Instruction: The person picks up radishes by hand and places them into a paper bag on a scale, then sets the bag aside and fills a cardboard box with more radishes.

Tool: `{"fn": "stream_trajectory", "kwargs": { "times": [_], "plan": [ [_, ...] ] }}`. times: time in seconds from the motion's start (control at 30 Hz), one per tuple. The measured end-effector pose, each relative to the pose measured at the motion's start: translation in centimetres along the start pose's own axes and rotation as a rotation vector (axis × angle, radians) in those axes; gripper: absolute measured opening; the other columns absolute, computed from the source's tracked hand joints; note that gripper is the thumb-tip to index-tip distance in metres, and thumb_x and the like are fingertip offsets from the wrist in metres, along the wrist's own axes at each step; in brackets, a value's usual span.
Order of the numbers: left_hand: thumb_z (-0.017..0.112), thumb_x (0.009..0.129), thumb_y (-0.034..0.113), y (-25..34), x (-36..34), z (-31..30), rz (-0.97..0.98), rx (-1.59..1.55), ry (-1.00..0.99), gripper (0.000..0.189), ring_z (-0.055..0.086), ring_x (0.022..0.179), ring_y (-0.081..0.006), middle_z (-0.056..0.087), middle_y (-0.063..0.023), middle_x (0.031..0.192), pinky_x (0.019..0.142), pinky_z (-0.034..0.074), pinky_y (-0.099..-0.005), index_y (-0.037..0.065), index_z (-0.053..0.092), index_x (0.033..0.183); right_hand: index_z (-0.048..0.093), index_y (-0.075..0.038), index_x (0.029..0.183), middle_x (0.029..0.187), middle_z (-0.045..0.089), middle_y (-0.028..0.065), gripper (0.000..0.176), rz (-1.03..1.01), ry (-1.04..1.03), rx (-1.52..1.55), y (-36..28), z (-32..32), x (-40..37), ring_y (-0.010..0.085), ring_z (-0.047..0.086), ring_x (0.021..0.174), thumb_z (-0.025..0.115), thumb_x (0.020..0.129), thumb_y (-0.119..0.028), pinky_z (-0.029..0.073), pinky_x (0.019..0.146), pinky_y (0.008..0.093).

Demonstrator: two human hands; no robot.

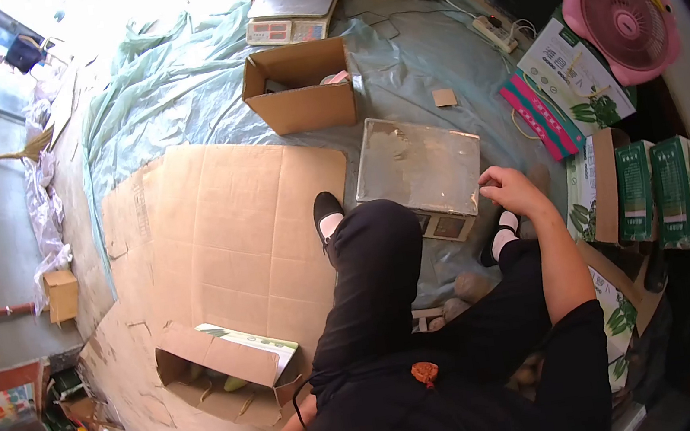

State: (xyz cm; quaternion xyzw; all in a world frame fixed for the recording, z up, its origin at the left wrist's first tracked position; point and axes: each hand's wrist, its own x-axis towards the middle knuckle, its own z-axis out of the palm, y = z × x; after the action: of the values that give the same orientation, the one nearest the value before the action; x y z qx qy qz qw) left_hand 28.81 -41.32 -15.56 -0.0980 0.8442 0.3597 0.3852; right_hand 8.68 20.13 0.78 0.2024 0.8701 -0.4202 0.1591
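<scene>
Cardboard sheet [224,223], flattened and wide, covers the floor at your left, and just beside it, before your knees, sits the steel scale [417,167]. Your right hand [511,189] rests at its near right corner, fingers curled toward the plate's edge, though I cannot tell if they really pinch it; your left hand is hidden behind your body. To shift the scale, better take the base, not only the thin plate, and keep it level.
</scene>
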Motion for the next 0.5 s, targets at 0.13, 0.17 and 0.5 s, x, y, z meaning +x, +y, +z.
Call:
{"fn": "stream_trajectory", "kwargs": {
  "times": [0.13, 0.17, 0.5],
  "plan": [
    [0.054, 0.082, 0.019, 0.5, 0.6, -0.4, -0.026, -0.055, -0.055, 0.064, 0.045, 0.112, -0.0378, 0.043, -0.0251, 0.125, 0.088, 0.040, -0.0416, 0.004, 0.022, 0.135, 0.060, -0.003, 0.093, 0.067, 0.057, 0.0075, 0.024, -0.007, 0.028, -0.039, 1.1, -0.9, -1.2, 0.0186, 0.054, 0.063, 0.063, 0.074, -0.018, 0.043, 0.059, 0.0320],
    [0.054, 0.082, 0.020, 0.6, 0.6, -0.6, -0.035, -0.067, -0.068, 0.063, 0.045, 0.112, -0.0373, 0.044, -0.0247, 0.125, 0.088, 0.040, -0.0413, 0.004, 0.022, 0.135, 0.060, -0.004, 0.092, 0.067, 0.057, 0.0079, 0.025, -0.009, 0.034, -0.020, 1.6, -1.0, -1.4, 0.0195, 0.054, 0.064, 0.063, 0.073, -0.019, 0.043, 0.060, 0.0322],
    [0.051, 0.086, 0.026, 2.6, 3.9, -3.7, -0.109, -0.157, -0.263, 0.055, 0.046, 0.113, -0.0323, 0.046, -0.0200, 0.126, 0.089, 0.040, -0.0382, 0.002, 0.031, 0.132, 0.059, -0.004, 0.096, 0.077, 0.060, 0.0088, 0.027, 0.070, 0.068, -0.027, 3.2, -3.7, -5.2, 0.0219, 0.058, 0.072, 0.062, 0.075, -0.021, 0.045, 0.065, 0.0337]
  ]
}}
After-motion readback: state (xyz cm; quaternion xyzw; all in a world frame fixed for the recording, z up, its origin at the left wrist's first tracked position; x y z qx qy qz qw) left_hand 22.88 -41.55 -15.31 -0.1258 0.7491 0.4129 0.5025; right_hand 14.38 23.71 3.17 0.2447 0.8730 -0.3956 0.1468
